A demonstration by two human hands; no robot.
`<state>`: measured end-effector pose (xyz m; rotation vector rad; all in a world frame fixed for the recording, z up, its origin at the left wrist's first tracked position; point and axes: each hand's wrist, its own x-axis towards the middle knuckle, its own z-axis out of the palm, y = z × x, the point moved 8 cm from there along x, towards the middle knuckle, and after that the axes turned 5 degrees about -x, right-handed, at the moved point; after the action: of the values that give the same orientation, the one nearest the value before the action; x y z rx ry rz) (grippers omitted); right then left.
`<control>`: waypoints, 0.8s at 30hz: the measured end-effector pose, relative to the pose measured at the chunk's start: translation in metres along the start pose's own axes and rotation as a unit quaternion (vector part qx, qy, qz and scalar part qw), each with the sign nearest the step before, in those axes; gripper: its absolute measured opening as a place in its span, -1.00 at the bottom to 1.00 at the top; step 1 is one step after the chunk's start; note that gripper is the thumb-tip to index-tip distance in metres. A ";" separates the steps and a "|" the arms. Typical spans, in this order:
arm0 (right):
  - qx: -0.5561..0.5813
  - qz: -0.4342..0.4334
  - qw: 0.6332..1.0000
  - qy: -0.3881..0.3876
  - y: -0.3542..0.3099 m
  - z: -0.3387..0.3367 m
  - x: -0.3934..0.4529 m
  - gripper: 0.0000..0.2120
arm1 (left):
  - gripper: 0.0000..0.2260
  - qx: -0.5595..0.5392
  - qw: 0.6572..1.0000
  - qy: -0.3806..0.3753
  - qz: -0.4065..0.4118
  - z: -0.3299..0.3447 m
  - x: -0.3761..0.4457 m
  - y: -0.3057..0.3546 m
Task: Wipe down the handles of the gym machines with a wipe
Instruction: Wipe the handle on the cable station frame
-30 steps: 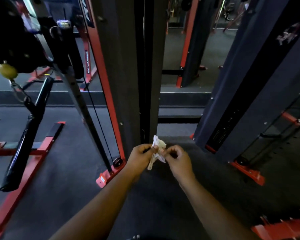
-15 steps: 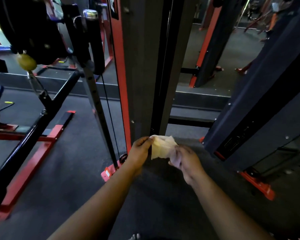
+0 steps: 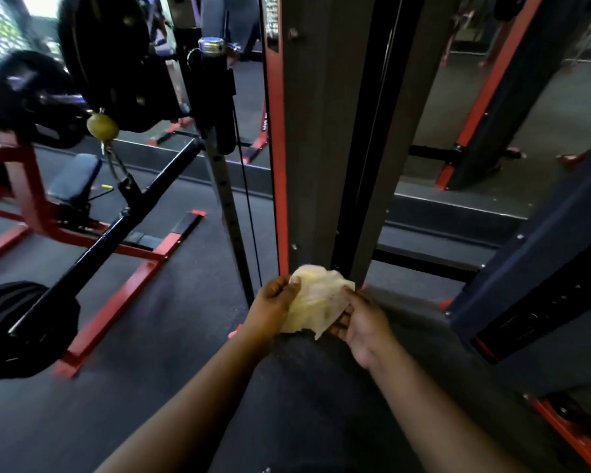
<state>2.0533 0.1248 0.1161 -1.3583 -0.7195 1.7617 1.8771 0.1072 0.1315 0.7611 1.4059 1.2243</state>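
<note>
A pale, crumpled wipe is spread between both hands in front of me, low in the middle of the view. My left hand pinches its upper left edge with thumb and fingers. My right hand holds its lower right side, fingers under the sheet. A long black bar handle hangs slanted from a chain and a yellow ball at the left, well away from both hands. A black upright grip with a chrome cap stands above it.
A dark grey machine column with a red edge rises just beyond my hands. A navy weight-stack housing leans in at the right. Red frame rails, a padded bench and a black weight plate lie to the left on grey rubber floor.
The wipe went from a twisted strip to an opened sheet as my hands drew apart. The view swung left, bringing more of the bar handle, bench and weight plate into sight.
</note>
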 end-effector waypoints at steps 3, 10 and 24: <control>0.042 0.040 0.996 -0.067 0.003 0.001 0.004 -0.60 | -0.81 0.004 1.000 0.003 -0.013 0.004 -0.003 -0.002; -0.097 0.121 0.977 -0.147 0.016 0.006 0.006 -0.65 | -0.78 -0.117 0.987 0.092 -0.055 -0.007 -0.008 -0.020; -0.153 -0.347 0.895 -0.237 -0.157 0.054 -0.035 -0.82 | -0.66 -0.061 0.987 -0.063 0.134 -0.041 -0.030 0.124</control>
<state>2.0430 0.1807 0.2761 -0.6830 -1.5825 1.4112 1.8233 0.1014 0.2539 0.9464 1.1411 1.4287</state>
